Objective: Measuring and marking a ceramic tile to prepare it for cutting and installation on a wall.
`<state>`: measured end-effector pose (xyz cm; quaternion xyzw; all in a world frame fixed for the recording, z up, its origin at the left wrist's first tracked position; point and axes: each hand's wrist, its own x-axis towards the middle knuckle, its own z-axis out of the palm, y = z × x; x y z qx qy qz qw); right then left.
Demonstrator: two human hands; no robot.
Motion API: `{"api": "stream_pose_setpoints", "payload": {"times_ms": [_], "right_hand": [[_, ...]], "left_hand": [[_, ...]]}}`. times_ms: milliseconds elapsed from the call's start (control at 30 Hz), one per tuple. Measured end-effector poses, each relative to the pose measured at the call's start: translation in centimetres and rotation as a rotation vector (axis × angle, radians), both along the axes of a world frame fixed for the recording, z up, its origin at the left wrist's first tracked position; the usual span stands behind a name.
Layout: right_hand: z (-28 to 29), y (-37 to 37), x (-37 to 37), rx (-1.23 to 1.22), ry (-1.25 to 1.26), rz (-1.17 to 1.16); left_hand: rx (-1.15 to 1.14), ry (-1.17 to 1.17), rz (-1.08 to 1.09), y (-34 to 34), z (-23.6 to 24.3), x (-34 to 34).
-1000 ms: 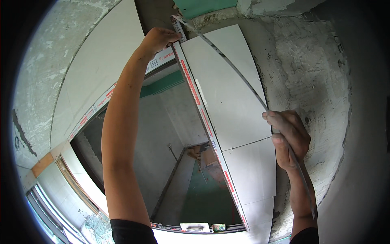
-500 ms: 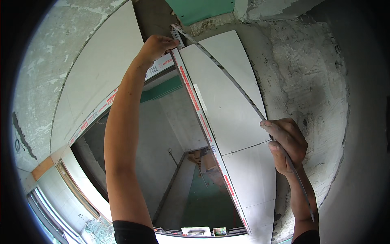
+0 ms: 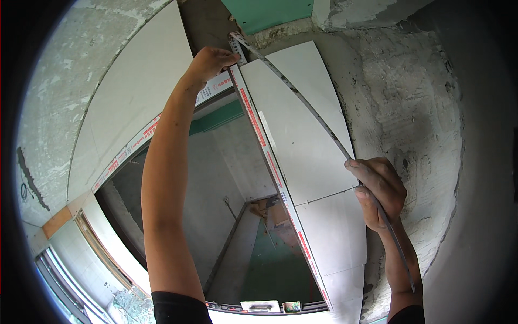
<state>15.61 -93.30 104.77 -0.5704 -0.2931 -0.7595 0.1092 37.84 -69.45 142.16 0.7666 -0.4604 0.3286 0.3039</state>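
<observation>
My left hand (image 3: 211,63) reaches up to the top right corner of a door frame (image 3: 260,131) covered in white film with red print. Its fingers are closed on the short, marked end of a measuring tape (image 3: 302,96). Just above that hand the strip folds over sharply, then slopes down to the right across the white wall tiles (image 3: 315,146). Lower down, my right hand (image 3: 382,186) grips the strip between thumb and fingers. A loose, pointed tail hangs from it along my right forearm. No tape case is visible.
Rough grey cement wall (image 3: 402,113) lies right of the tiles, and a green board (image 3: 270,13) is overhead. Through the opening a bare room shows, with wooden pieces (image 3: 267,208) on its floor. A white trowel-like tool (image 3: 259,306) and a small box (image 3: 291,306) sit at the bottom.
Both hands keep their grip on the measuring tape. The view has shifted very slightly, and my right hand sits a touch further left.
</observation>
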Motion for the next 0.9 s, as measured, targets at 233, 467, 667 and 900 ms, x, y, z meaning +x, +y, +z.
{"api": "stream_pose_setpoints", "payload": {"times_ms": [233, 467, 667, 900], "right_hand": [[-0.6, 0.3, 0.3, 0.005, 0.005, 0.012], [-1.5, 1.4, -0.4, 0.101, 0.066, 0.052], [0.0, -1.7, -2.6, 0.498, -0.038, 0.343], [5.1, -2.4, -2.6, 0.632, -0.042, 0.311]], "left_hand": [[0.010, -0.015, 0.020, 0.2, 0.2, 0.3], [-0.105, -0.157, -0.083, 2.0, 1.4, 1.0], [0.024, -0.660, 0.069, 7.2, 3.0, 0.1], [0.234, -0.667, 0.061, 7.1, 2.3, -1.3]]}}
